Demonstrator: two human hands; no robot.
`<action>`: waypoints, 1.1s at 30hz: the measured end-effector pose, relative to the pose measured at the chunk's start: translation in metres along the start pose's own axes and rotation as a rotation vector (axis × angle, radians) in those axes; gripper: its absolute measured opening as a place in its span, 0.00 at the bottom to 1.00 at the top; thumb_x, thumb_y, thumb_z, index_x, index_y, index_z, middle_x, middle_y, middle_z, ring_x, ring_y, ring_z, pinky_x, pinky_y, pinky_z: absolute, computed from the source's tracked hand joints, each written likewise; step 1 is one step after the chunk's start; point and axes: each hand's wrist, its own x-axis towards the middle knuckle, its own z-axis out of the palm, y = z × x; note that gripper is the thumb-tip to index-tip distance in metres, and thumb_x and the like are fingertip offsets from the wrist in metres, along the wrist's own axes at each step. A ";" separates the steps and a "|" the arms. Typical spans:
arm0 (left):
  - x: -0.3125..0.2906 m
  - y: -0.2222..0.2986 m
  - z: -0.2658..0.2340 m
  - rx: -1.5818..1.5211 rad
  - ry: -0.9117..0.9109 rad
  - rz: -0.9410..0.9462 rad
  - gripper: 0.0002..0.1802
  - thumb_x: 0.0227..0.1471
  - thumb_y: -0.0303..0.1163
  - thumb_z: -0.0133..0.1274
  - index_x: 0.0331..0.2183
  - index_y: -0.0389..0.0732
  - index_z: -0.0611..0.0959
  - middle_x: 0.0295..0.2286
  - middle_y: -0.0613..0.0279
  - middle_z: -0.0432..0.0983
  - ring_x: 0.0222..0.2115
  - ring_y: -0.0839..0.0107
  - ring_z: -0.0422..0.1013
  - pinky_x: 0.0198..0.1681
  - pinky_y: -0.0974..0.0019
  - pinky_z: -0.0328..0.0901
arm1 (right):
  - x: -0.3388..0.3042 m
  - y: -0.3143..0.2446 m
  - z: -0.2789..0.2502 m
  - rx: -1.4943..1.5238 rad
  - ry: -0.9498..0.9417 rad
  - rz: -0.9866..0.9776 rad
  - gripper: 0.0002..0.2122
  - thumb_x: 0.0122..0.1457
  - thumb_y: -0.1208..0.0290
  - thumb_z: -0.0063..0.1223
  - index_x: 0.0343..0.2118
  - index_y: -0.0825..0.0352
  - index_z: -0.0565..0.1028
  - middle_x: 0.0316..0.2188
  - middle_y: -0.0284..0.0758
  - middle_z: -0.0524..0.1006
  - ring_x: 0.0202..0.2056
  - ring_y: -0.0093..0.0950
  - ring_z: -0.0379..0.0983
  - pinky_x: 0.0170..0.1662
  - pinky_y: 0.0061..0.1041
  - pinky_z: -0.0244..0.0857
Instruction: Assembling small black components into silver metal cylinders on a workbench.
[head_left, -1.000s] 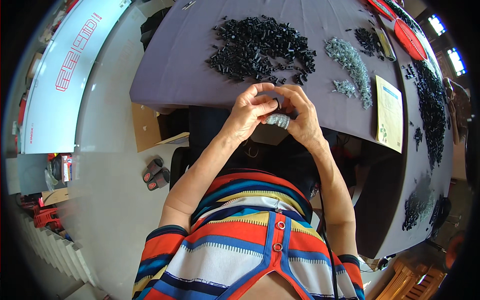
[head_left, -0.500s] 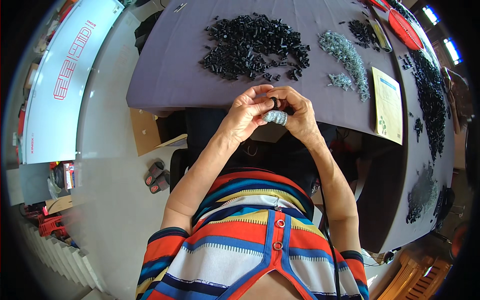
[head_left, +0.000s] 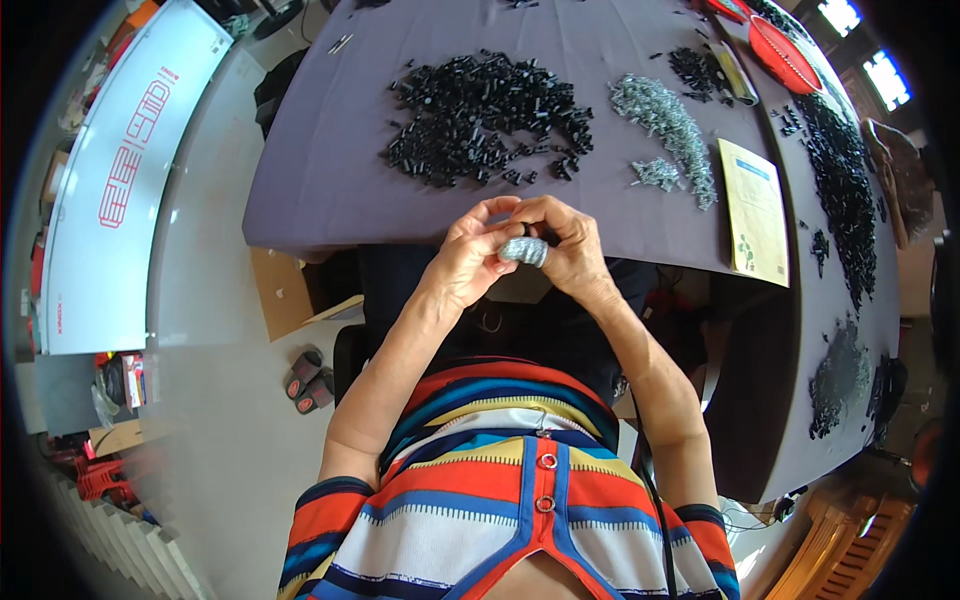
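Note:
Just past the near edge of the table my two hands meet, fingertips together. My left hand (head_left: 466, 262) is closed in a pinch, and my right hand (head_left: 572, 250) is closed against it from the other side. Between their fingers a small black piece (head_left: 529, 229) shows only in part; its exact shape is hidden. A grey, ridged wrapping (head_left: 524, 251) seems to cover my right thumb. Beyond my hands lies a big loose pile of small black plastic pieces (head_left: 460, 120). To its right spreads a heap of small clear-grey pieces (head_left: 672, 125).
A purple-grey cloth covers the table (head_left: 330, 170). A yellowish paper packet (head_left: 752, 215) lies near its right edge. Red baskets (head_left: 783, 55) and more black pieces (head_left: 845, 190) are on the right-hand table. Slippers (head_left: 310, 383) and a cardboard box (head_left: 275, 290) are on the floor.
The view has shifted, so table and piles sit lower and further left. My hands stay together; the black piece between the fingers is now more hidden.

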 end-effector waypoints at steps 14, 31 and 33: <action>-0.010 0.046 -0.014 0.624 0.308 0.319 0.06 0.50 0.23 0.55 0.34 0.37 0.79 0.24 0.64 0.75 0.16 0.86 0.62 0.17 0.81 0.55 | 0.003 -0.001 -0.093 -0.956 0.207 0.049 0.13 0.47 0.84 0.45 0.34 0.64 0.76 0.32 0.37 0.73 0.36 0.39 0.72 0.37 0.34 0.67; -0.042 0.133 -0.114 1.992 0.928 0.710 0.12 0.47 0.25 0.53 0.37 0.46 0.80 0.32 0.59 0.71 0.34 0.59 0.70 0.36 0.60 0.66 | 0.008 0.019 -0.090 -0.999 0.136 0.093 0.12 0.46 0.84 0.45 0.34 0.65 0.73 0.32 0.41 0.73 0.35 0.42 0.71 0.38 0.37 0.66; -0.042 0.134 -0.110 1.942 0.950 0.674 0.13 0.47 0.25 0.54 0.38 0.44 0.79 0.33 0.59 0.70 0.34 0.59 0.70 0.38 0.60 0.66 | 0.008 0.018 -0.091 -0.959 0.124 0.121 0.13 0.46 0.85 0.43 0.36 0.65 0.72 0.33 0.41 0.72 0.36 0.43 0.71 0.39 0.38 0.65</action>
